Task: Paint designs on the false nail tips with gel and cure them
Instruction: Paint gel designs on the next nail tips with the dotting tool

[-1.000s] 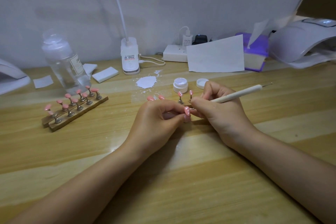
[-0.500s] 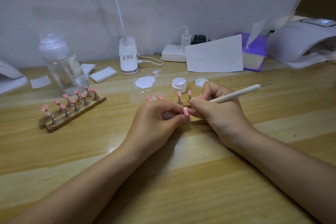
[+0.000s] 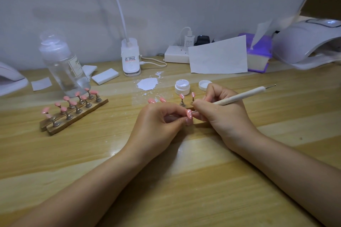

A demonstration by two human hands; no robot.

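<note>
A small pink nail tip (image 3: 189,113) with white dots sits in the middle of the table, pinched between the fingertips of the left hand (image 3: 156,125). The stand under this nail is hidden by the fingers, so you cannot see what it sits on. The right hand (image 3: 223,116) is curled tight around a white dotting tool (image 3: 239,96), and the near end of the tool touches the pink nail. That end is too small to make out well. The far end of the tool has a thin metal point that sticks out to the right.

Just behind the hands stand two more dotted nails (image 3: 187,96) on little metal posts. Two plain pink nails (image 3: 156,100) peek over the left hand, and their posts are hidden. A bit farther back is an open white gel pot (image 3: 182,86), with its lid (image 3: 204,85) lying beside it on the right. A blob of white spilled stuff (image 3: 148,84) is on the table to the left of the pot.

On the left is a wooden holder (image 3: 73,116) with rows of pink nails on posts. Behind it is a clear bottle (image 3: 62,64), which looks blurry.

Far back by the white wall are a small white lamp base (image 3: 130,57), a power strip (image 3: 176,54), a sheet of paper (image 3: 218,56) and a purple tissue box (image 3: 258,55). The curing lamp (image 3: 306,42) at the far right is cut off by the edge. The table (image 3: 166,180) is light wood.
</note>
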